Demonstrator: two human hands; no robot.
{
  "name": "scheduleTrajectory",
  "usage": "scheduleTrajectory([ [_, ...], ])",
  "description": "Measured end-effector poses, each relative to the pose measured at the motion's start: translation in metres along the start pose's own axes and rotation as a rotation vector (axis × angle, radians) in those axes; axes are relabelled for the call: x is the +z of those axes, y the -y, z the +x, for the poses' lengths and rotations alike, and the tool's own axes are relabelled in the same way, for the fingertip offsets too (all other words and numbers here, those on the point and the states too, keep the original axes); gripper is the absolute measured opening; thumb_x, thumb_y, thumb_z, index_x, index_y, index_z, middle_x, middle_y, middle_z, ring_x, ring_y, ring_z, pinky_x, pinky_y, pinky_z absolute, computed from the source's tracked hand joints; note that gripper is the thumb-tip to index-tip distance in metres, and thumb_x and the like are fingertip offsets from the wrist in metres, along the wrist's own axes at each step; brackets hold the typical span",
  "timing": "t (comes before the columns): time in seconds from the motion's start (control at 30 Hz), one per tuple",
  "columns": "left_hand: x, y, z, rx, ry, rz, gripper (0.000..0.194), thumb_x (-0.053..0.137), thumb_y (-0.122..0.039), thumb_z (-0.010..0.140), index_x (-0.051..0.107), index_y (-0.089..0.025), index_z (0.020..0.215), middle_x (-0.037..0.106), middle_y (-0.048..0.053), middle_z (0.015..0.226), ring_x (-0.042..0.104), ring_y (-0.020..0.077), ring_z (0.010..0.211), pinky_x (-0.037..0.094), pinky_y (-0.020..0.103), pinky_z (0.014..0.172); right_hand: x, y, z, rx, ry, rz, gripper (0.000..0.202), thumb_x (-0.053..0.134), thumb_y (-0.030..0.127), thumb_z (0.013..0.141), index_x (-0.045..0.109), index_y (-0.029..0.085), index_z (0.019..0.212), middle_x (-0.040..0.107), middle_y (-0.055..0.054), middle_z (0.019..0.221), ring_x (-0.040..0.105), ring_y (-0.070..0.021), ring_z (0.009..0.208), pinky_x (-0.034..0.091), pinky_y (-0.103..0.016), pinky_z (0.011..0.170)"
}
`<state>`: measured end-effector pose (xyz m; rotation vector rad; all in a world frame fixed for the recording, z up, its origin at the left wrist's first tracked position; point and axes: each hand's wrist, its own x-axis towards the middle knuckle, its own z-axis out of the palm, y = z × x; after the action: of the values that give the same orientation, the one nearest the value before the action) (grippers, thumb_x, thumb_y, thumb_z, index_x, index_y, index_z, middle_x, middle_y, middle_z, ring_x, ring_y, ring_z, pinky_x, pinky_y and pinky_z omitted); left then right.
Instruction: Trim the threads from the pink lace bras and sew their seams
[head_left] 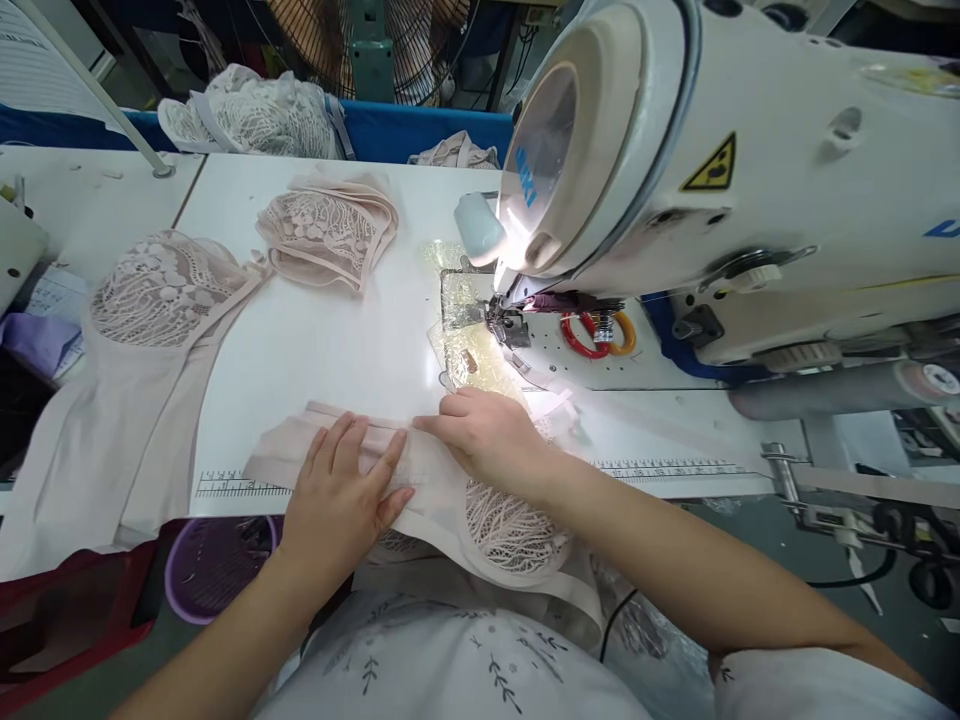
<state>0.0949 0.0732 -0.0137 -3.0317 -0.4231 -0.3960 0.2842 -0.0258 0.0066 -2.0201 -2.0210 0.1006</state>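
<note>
A pale pink bra piece with lace cups (517,530) lies over the table's front edge, its band spread on the white top. My left hand (341,485) lies on the band with its fingers spread. Across the band's upper edge reaches my right hand (484,435), fingers bent and pressed together on the fabric; the fingertips are partly hidden. The sewing machine's needle and presser foot (506,322) are above and to the right of my right hand, apart from it.
Folded lace cups (330,230) lie at the back of the table. Another bra piece (169,300) hangs over the left front edge. Red and yellow rings (598,334) lie under the machine arm (787,150). Below the table stands a purple basket (217,570).
</note>
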Motion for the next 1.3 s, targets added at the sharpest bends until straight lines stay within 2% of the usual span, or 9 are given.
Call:
scheduleTrajectory([
  [0.1, 0.001, 0.0, 0.0, 0.015, 0.001, -0.007, 0.042, 0.051, -0.038, 0.087, 0.059, -0.018, 0.123, 0.045, 0.023, 0.122, 0.046, 0.0406, 0.118, 0.043, 0.056, 0.094, -0.013, -0.006, -0.019, 0.087, 0.025, 0.032, 0.029, 0.047, 0.006, 0.081, 0.069, 0.021, 0.094, 0.058, -0.002, 0.067, 0.048, -0.0151, 0.062, 0.023, -0.026, 0.048],
  [0.2, 0.003, 0.007, -0.001, 0.039, 0.014, -0.021, 0.044, 0.05, -0.039, 0.088, 0.057, -0.017, 0.125, 0.044, 0.023, 0.123, 0.044, 0.0406, 0.119, 0.042, 0.056, 0.096, -0.019, -0.01, -0.033, 0.246, -0.083, 0.326, 0.022, 0.047, 0.011, 0.085, 0.065, 0.018, 0.094, 0.063, -0.003, 0.076, 0.055, -0.0148, 0.067, 0.036, -0.025, 0.054],
  [0.4, -0.005, 0.04, 0.002, 0.025, 0.122, 0.019, 0.045, 0.046, -0.042, 0.088, 0.055, -0.02, 0.126, 0.044, 0.022, 0.13, 0.04, 0.0428, 0.124, 0.037, 0.064, 0.095, -0.001, -0.001, -0.032, 0.471, -0.12, 0.85, 0.008, 0.046, 0.018, 0.087, 0.053, 0.019, 0.085, 0.069, -0.002, 0.081, 0.059, -0.0134, 0.066, 0.042, -0.025, 0.058],
  [0.47, -0.014, 0.04, 0.005, -0.005, 0.116, 0.038, 0.041, 0.043, -0.038, 0.09, 0.06, -0.016, 0.12, 0.046, 0.023, 0.129, 0.042, 0.0424, 0.122, 0.037, 0.065, 0.094, 0.002, 0.005, -0.029, 0.49, -0.135, 0.828, 0.009, 0.044, 0.016, 0.087, 0.052, 0.019, 0.084, 0.07, -0.002, 0.084, 0.057, -0.0125, 0.064, 0.04, -0.024, 0.057],
  [0.6, -0.02, 0.004, 0.012, -0.017, 0.01, -0.08, 0.038, 0.039, -0.029, 0.092, 0.062, -0.006, 0.112, 0.055, 0.022, 0.117, 0.053, 0.0318, 0.109, 0.05, 0.045, 0.088, -0.002, 0.011, -0.026, 0.522, -0.111, 0.772, 0.01, 0.043, 0.018, 0.088, 0.051, 0.019, 0.082, 0.069, -0.001, 0.078, 0.052, -0.0122, 0.056, 0.036, -0.024, 0.052],
  [0.77, 0.004, -0.033, 0.013, -0.072, -0.033, -0.046, 0.047, 0.051, -0.042, 0.087, 0.057, -0.013, 0.123, 0.047, 0.025, 0.124, 0.045, 0.0403, 0.119, 0.044, 0.055, 0.094, -0.008, 0.007, -0.016, 0.359, -0.105, 0.523, 0.014, 0.042, 0.017, 0.087, 0.055, 0.017, 0.083, 0.061, -0.007, 0.085, 0.055, -0.0173, 0.074, 0.04, -0.027, 0.061],
  [0.9, 0.011, -0.032, 0.011, -0.099, -0.018, -0.044, 0.047, 0.05, -0.045, 0.087, 0.056, -0.017, 0.125, 0.046, 0.023, 0.126, 0.044, 0.0385, 0.122, 0.042, 0.055, 0.098, -0.001, 0.006, 0.001, 0.222, -0.007, 0.226, 0.023, 0.042, 0.014, 0.087, 0.065, 0.015, 0.088, 0.055, -0.006, 0.077, 0.049, -0.018, 0.07, 0.033, -0.027, 0.056],
  [1.1, 0.011, -0.029, 0.01, -0.086, -0.034, -0.038, 0.046, 0.048, -0.043, 0.088, 0.055, -0.017, 0.125, 0.047, 0.023, 0.126, 0.045, 0.0382, 0.122, 0.042, 0.055, 0.098, 0.013, 0.01, 0.017, 0.161, 0.035, 0.113, 0.029, 0.046, 0.016, 0.085, 0.068, 0.02, 0.103, 0.048, -0.003, 0.071, 0.04, -0.0161, 0.065, 0.021, -0.026, 0.05],
  [1.3, 0.012, -0.028, 0.012, -0.063, -0.043, -0.044, 0.047, 0.051, -0.042, 0.086, 0.056, -0.017, 0.126, 0.048, 0.025, 0.124, 0.047, 0.0405, 0.12, 0.042, 0.057, 0.096, -0.003, 0.003, 0.008, 0.124, 0.157, 0.021, 0.025, 0.046, 0.011, 0.082, 0.067, 0.017, 0.095, 0.043, -0.003, 0.071, 0.032, -0.0147, 0.062, 0.015, -0.027, 0.049],
])
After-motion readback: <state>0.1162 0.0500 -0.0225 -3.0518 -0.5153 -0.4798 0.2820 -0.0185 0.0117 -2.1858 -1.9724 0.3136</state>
